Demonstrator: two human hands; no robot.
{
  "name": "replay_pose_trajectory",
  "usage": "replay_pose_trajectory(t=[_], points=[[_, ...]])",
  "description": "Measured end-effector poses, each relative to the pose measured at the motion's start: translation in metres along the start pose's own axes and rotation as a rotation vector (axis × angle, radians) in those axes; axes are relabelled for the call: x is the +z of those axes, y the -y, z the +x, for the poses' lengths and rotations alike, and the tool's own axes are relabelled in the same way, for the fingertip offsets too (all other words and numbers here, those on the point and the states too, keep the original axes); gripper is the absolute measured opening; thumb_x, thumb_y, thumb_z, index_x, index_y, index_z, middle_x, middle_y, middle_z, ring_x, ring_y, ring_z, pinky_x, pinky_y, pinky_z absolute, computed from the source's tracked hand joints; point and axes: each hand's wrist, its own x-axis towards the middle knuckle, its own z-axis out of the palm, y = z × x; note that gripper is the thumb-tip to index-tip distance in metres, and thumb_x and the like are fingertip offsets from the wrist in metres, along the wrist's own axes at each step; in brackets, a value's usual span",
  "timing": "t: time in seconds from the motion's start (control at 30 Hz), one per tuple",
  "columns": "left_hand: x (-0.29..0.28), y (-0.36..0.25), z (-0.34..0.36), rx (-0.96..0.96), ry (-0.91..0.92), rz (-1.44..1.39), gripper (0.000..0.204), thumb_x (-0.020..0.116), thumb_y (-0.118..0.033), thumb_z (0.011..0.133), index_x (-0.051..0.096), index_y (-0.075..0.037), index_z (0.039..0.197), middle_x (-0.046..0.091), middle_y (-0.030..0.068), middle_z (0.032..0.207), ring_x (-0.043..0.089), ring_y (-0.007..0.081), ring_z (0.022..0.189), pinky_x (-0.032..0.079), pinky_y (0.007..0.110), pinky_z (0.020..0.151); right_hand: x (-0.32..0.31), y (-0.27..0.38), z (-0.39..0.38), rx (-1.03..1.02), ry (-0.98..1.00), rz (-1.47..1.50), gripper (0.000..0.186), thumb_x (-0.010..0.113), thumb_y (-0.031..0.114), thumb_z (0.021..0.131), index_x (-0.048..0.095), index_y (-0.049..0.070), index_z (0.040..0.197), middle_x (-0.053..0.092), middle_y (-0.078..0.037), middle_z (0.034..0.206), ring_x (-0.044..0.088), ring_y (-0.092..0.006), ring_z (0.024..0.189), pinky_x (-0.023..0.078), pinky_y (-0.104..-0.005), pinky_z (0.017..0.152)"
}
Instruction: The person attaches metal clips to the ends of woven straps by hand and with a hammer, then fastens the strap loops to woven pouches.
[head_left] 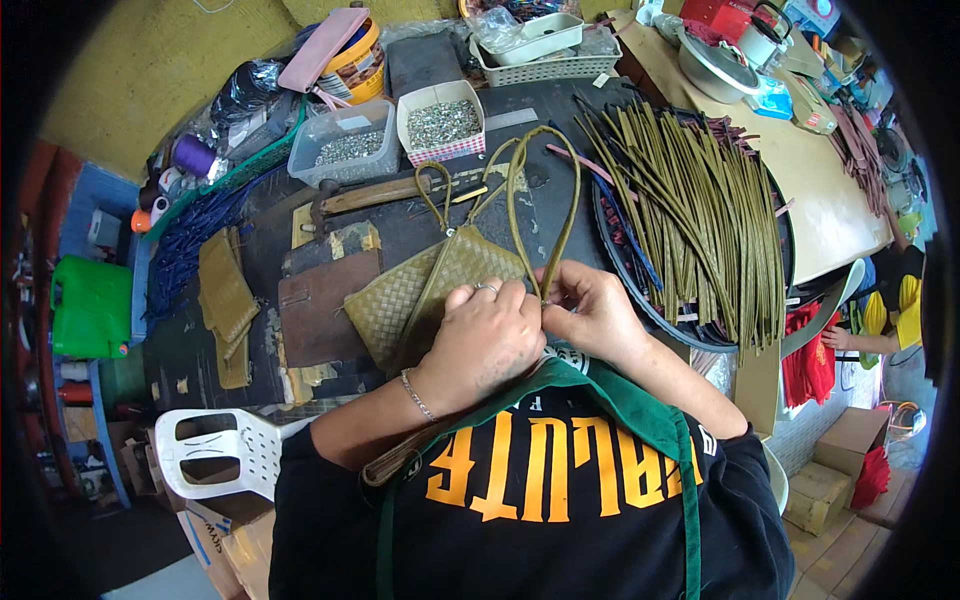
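Observation:
My left hand (487,335) is closed over the edge of an olive woven pouch (460,268), fingers curled. Beside it my right hand (600,310) pinches the lower end of a long olive strap (513,190), at the pouch's right corner. This strap rises in a tall loop above both hands. What lies between the fingertips is hidden. A second woven pouch (382,300) lies partly beneath the first, on its left. Further left is a brown leather-like piece (325,305). A hammer (370,196) rests beyond the pouches.
Many olive straps (700,210) overflow a round dark basket at right. Tubs of small metal fasteners (440,122) stand at the back. Flat olive pieces (227,295) lie left on the dark table. A white chair (215,450) stands at lower left. Another person's hand (840,340) shows at far right.

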Motion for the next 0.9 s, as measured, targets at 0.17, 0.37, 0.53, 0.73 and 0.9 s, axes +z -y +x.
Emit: replay_pose_trajectory(t=[0.17,0.37,0.53,0.73,0.9], points=[[0.007,0.002,-0.003,0.088,-0.031,0.270,0.008,0.051,-0.017,0.061,0.049,-0.009,0.061,0.042,0.0021,0.062,0.046,0.0158,0.062,0.032,0.029,0.057,0.000,0.004,-0.002,0.100,0.056,-0.155,0.012,0.049,0.006,0.066,0.052,-0.004,0.071,0.052,-0.018,0.058,0.055,-0.0240,0.052,0.043,-0.0308,0.050],[0.018,0.002,-0.008,0.117,0.001,0.188,0.010,0.051,-0.019,0.062,0.049,-0.010,0.061,0.043,0.0013,0.064,0.045,0.0152,0.066,0.031,0.029,0.058,0.003,-0.005,-0.005,-0.126,0.074,-0.305,0.011,0.049,0.007,0.065,0.045,-0.003,0.063,0.048,-0.021,0.058,0.050,-0.0369,0.056,0.041,-0.0391,0.051],[0.021,0.004,-0.011,0.129,0.068,0.107,0.012,0.051,-0.022,0.064,0.050,-0.010,0.062,0.044,0.0016,0.067,0.045,0.0157,0.070,0.032,0.029,0.060,0.000,-0.007,-0.008,-0.177,0.146,-0.390,0.011,0.050,0.007,0.062,0.045,-0.002,0.061,0.049,-0.019,0.058,0.051,-0.0353,0.058,0.042,-0.0391,0.053],[0.026,0.004,-0.015,0.178,0.096,0.007,0.010,0.048,-0.019,0.065,0.051,-0.011,0.062,0.045,0.0010,0.067,0.046,0.0151,0.071,0.032,0.030,0.058,-0.003,-0.009,-0.013,-0.236,0.206,-0.478,0.012,0.051,0.009,0.062,0.044,-0.001,0.060,0.049,-0.017,0.059,0.052,-0.0342,0.059,0.044,-0.0396,0.055],[0.025,0.005,-0.016,0.240,0.133,-0.032,0.011,0.047,-0.019,0.067,0.052,-0.011,0.062,0.047,0.0014,0.068,0.047,0.0153,0.070,0.033,0.031,0.057,-0.004,-0.005,-0.019,-0.257,0.263,-0.544,0.012,0.051,0.008,0.062,0.044,-0.001,0.065,0.049,-0.017,0.061,0.052,-0.0341,0.061,0.044,-0.0391,0.059]])
